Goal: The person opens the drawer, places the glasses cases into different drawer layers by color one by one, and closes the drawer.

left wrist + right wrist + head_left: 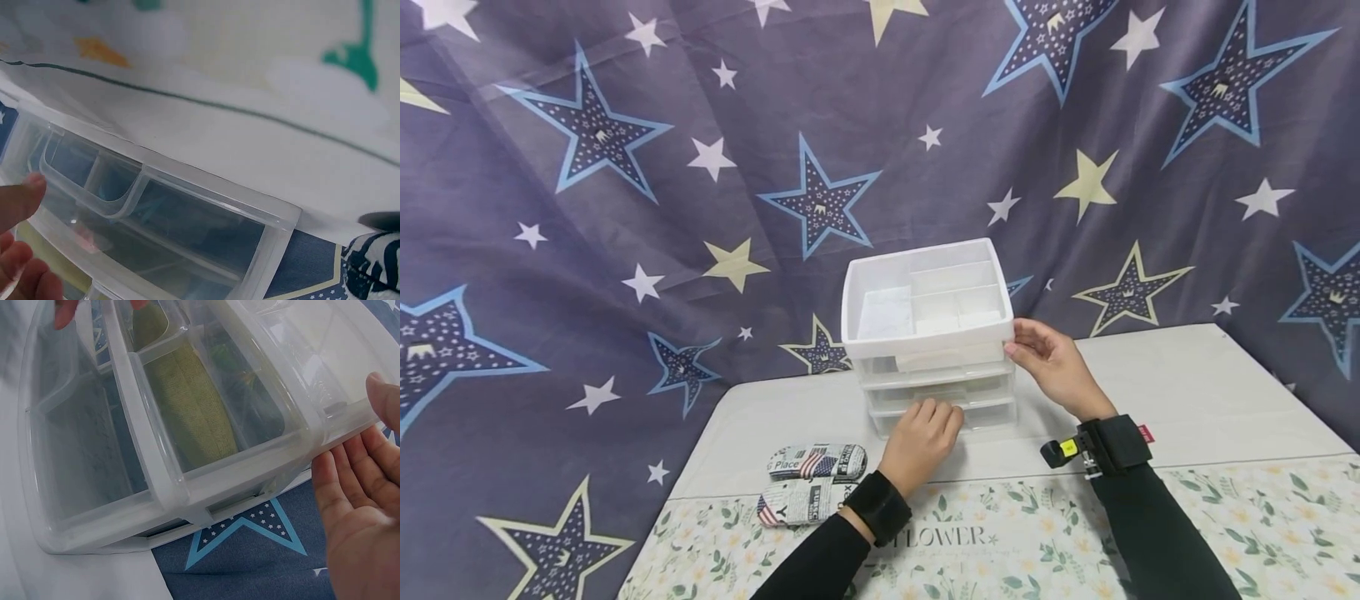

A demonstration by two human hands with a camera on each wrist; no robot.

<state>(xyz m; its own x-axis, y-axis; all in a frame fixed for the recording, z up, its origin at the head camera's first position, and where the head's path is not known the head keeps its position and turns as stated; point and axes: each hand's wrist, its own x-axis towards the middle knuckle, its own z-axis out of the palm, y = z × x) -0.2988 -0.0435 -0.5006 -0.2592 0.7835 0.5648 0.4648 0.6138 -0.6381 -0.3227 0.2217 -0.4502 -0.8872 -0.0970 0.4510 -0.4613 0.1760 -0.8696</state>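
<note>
A white storage unit [928, 333] with several clear drawers stands on the table. My right hand [1054, 367] grips its upper right corner; in the right wrist view the thumb lies over the corner and the fingers [356, 475] bear on the side. In front of the lower drawers is my left hand [923, 437], fingers bent and knuckles up. The left wrist view shows its thumb and fingertips apart, close to the drawer fronts beside a moulded handle [94, 187]. Behind one clear front lies a yellow-green folded cloth [190, 403]. The drawers look closed.
Two oblong newspaper-print items [816, 461] lie left of the unit, beside my left forearm. The unit's top tray [921, 342] has divided compartments. A floral mat [1262, 517] covers the table's near part, and a star-patterned curtain [820, 100] hangs behind.
</note>
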